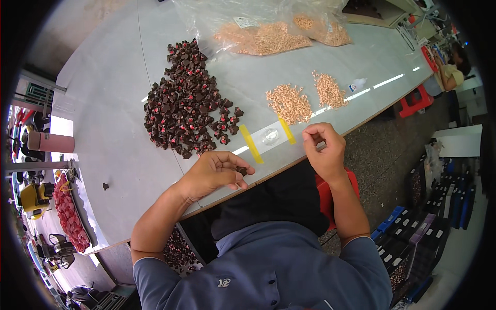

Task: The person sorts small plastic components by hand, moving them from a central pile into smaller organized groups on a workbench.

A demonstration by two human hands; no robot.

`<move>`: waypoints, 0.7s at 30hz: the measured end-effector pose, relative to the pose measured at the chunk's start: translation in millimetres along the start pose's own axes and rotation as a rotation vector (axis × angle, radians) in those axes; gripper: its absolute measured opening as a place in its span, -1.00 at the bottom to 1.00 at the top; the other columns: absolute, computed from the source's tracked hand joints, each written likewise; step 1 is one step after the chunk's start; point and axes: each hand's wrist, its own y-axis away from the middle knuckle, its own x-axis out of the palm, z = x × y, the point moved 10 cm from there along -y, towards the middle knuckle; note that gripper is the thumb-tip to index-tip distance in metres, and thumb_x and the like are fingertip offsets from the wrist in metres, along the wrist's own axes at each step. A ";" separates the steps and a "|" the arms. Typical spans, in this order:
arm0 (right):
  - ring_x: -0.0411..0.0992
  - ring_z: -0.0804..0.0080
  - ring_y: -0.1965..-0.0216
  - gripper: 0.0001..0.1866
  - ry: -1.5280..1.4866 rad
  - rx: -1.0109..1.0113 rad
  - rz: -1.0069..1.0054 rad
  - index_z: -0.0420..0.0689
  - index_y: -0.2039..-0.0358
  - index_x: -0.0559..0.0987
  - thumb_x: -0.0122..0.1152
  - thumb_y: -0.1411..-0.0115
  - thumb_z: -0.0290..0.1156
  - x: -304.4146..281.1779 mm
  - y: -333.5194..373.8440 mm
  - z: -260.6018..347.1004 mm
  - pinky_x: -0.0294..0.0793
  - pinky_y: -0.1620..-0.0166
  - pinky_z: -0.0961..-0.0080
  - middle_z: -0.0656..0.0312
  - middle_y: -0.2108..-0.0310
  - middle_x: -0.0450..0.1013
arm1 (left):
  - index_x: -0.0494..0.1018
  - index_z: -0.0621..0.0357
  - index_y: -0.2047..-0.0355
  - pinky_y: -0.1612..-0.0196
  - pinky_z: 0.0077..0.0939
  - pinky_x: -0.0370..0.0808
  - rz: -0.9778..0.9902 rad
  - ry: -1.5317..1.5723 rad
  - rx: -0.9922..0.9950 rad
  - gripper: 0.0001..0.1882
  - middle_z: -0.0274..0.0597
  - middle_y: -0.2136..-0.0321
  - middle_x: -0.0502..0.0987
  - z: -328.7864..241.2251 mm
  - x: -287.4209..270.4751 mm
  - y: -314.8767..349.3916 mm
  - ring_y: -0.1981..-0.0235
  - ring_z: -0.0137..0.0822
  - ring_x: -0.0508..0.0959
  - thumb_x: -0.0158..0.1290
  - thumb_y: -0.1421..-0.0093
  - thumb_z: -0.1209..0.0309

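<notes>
My left hand (219, 173) is at the table's front edge, its thumb and fingers closed on a small dark brown lobed piece (241, 170). To the right, my right hand (325, 147) is raised near the same edge with thumb and index finger pinched together. Whatever sits in that pinch is too small to make out. Between the hands, a clear round piece (269, 136) lies on the table between two yellow tape strips (251, 144). A big heap of dark pieces with red spots (188, 103) spreads beyond my left hand. Small pale tan bits (289, 103) form two piles beyond the tape.
Clear plastic bags of tan bits (268, 39) lie at the table's far side. One dark piece (106, 186) rests alone at the left. A red stool (416, 101) stands past the table's right edge, near another person (452, 75). Black boxes (413, 237) are stacked at lower right.
</notes>
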 end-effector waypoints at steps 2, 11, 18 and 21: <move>0.53 0.59 0.47 -0.83 0.012 -0.017 0.050 -0.22 0.29 0.54 0.33 -0.13 -0.68 4.8 1.1 16.1 0.49 0.40 0.66 0.21 0.39 0.58 | 0.50 0.42 0.06 0.22 -0.58 0.61 -0.001 -0.006 0.001 -0.72 0.07 0.10 0.63 0.8 0.1 0.9 0.26 -0.29 0.70 0.13 -0.21 0.62; 0.56 0.27 0.48 -0.80 -0.013 -0.227 0.311 -0.19 0.30 0.56 0.40 -0.08 -0.62 63.9 16.2 81.7 0.52 0.44 0.43 0.17 0.44 0.57 | 0.51 0.32 0.01 0.13 -0.55 0.63 0.085 -0.041 0.032 -0.75 -0.07 0.06 0.62 7.3 12.6 -0.4 0.15 -0.29 0.69 0.10 -0.34 0.49; 0.54 0.25 0.51 -0.78 -0.073 -0.217 0.335 -0.19 0.29 0.56 0.40 -0.07 -0.65 82.3 19.9 85.0 0.47 0.46 0.40 0.15 0.45 0.55 | 0.53 0.28 0.07 0.17 -0.56 0.62 0.041 -0.108 -0.009 -0.78 -0.12 0.15 0.65 8.2 6.9 -2.1 0.15 -0.33 0.69 0.13 -0.35 0.42; 0.53 0.23 0.50 -0.78 -0.061 -0.216 0.335 -0.20 0.29 0.55 0.40 -0.07 -0.66 82.2 19.9 89.5 0.47 0.46 0.40 0.15 0.45 0.55 | 0.55 0.27 0.09 0.20 -0.58 0.62 0.039 -0.131 -0.023 -0.78 -0.14 0.20 0.66 8.1 6.0 -2.0 0.17 -0.34 0.69 0.15 -0.34 0.40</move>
